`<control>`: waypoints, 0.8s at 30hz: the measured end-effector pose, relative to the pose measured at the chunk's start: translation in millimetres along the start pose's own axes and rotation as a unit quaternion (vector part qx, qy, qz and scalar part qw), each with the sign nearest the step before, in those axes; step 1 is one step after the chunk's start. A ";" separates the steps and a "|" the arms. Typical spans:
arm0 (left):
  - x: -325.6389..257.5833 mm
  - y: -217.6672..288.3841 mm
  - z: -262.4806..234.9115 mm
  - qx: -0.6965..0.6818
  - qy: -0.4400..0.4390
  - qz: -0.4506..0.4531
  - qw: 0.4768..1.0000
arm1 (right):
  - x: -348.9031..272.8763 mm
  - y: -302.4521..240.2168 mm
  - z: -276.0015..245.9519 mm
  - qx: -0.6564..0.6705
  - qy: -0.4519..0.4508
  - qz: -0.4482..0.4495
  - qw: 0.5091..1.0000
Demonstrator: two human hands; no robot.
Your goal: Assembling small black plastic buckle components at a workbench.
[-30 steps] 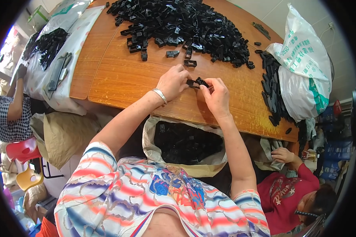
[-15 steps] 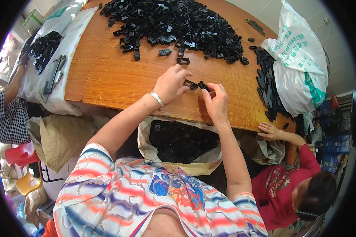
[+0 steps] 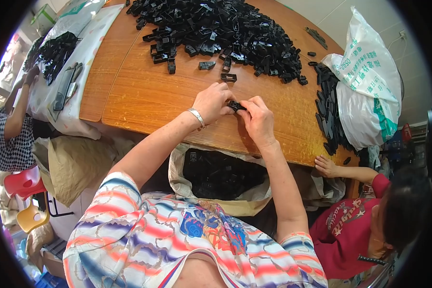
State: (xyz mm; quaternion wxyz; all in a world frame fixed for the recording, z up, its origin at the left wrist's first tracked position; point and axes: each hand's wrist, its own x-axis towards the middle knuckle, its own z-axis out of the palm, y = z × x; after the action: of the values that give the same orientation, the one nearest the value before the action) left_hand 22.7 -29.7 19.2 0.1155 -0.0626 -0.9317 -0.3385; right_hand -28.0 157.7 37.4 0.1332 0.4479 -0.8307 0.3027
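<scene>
My left hand point(image 3: 212, 102) and my right hand point(image 3: 258, 119) meet over the wooden table point(image 3: 144, 96), both pinching one small black plastic part point(image 3: 235, 105) between their fingertips. A silver bracelet point(image 3: 196, 116) sits on my left wrist. A big heap of the same black plastic parts point(image 3: 216, 29) covers the far side of the table, with a few loose ones point(image 3: 228, 77) lying just beyond my hands. Below the table edge, in front of me, an open sack point(image 3: 221, 175) holds more black parts.
A white printed bag point(image 3: 369, 91) with stacked black parts point(image 3: 329, 110) stands at the table's right end. A person in red point(image 3: 350, 230) reaches to the edge at lower right. A person in a checked shirt point(image 3: 9, 139) works at the left, near red and yellow stools point(image 3: 26, 197).
My hands have stayed together on the small black part, turning it slightly. The person in red has come further into view at the lower right, a hand on the table edge.
</scene>
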 end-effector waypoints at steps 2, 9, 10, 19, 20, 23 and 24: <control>-0.7 -3.1 1.3 0.013 0.033 0.025 0.999 | -0.3 -9.3 0.8 -0.036 -0.019 0.003 0.999; 1.1 -1.6 3.2 0.018 0.013 0.009 1.000 | -8.7 -8.5 2.8 -0.138 -0.039 -0.052 0.988; 0.9 -1.7 3.1 0.015 0.015 0.006 1.000 | -10.1 -6.5 4.9 -0.163 -0.046 -0.066 0.983; 3.1 -5.7 2.1 -0.078 0.026 -0.028 0.996 | -12.1 -14.2 10.4 -0.294 -0.107 -0.067 0.947; 3.3 -5.3 4.5 -0.033 0.047 -0.030 0.998 | -10.8 -14.7 13.0 -0.293 -0.108 -0.069 0.947; 4.2 2.4 4.3 -0.023 0.034 -0.050 0.998 | -18.4 -13.6 16.9 -0.283 -0.082 -0.087 0.952; 7.5 1.3 2.3 -0.017 0.041 -0.052 0.998 | -16.0 -11.9 17.1 -0.231 -0.045 -0.075 0.969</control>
State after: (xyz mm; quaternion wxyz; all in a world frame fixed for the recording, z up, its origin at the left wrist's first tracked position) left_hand 15.4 -27.0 20.2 0.1349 -0.0025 -0.9224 -0.3618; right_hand -8.2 152.7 20.7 0.2177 0.4791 -0.8473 0.0716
